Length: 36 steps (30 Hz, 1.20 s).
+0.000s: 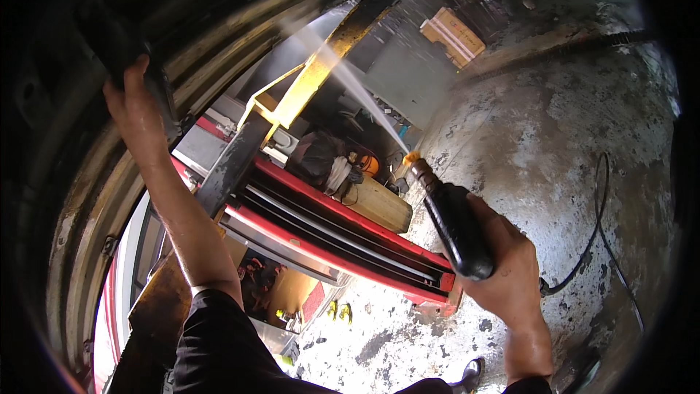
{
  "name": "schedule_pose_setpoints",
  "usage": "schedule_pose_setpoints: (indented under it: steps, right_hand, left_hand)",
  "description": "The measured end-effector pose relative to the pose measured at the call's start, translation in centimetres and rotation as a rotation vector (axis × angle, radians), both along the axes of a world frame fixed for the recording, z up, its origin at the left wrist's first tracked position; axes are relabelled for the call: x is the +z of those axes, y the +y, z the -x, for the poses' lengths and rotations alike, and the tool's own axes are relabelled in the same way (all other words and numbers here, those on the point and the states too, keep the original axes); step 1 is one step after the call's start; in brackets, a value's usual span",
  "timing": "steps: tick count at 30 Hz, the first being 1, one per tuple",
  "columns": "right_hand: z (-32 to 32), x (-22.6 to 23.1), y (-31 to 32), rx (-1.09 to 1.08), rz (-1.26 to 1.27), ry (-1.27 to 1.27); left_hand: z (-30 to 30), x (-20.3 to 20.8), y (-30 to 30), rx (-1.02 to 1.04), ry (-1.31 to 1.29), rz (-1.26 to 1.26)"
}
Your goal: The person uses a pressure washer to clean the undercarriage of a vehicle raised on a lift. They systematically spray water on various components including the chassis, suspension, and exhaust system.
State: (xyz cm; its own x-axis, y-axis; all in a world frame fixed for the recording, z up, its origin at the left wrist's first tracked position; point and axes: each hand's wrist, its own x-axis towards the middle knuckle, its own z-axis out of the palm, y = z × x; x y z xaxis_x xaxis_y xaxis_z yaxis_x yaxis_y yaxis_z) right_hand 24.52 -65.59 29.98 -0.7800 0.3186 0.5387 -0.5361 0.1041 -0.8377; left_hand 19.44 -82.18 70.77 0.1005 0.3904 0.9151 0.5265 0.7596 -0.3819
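My right hand is closed round a black pressure washer spray gun, its orange nozzle pointing up and to the left. A white water jet leaves it and crosses in front of a yellow and black steel beam. The spray fades near a ribbed, dirty metal panel overhead. On the left my raised left hand grips a dark elongated part beside that panel. Shadow hides some of its fingers and where the part ends.
A red lift rail runs across the middle, with a tan block-shaped item and clutter behind it. A black hose loops over the wet, stained floor at right. A cardboard box lies at the back.
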Motion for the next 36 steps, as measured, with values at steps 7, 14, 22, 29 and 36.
schedule_pose_setpoints:
  steps: [7, 14, 22, 29, 36]
  right_hand:
    - [-2.2, -1.1, -1.5, -0.144, 0.021, -0.063]
    - [-8.7, -6.7, -2.6, -0.180, 0.126, -0.012]
    - [-15.0, -12.0, -10.1, -0.285, 0.073, 0.015]
    - [-17.4, -12.7, -12.8, -0.183, 0.026, -0.095]
    - [-16.8, -12.2, -10.4, -0.268, 0.222, -0.119]
  left_hand:
    - [1.0, -1.1, 0.0, -0.015, 0.115, -0.009]
    - [8.8, -16.1, -0.4, -0.439, -0.373, 0.105]
    - [21.9, -18.3, -1.4, -1.040, -1.496, -0.576]
    - [23.1, -18.7, -2.1, -1.186, -1.622, -0.516]
    - [22.0, -19.2, -4.0, -0.356, -1.259, -0.136]
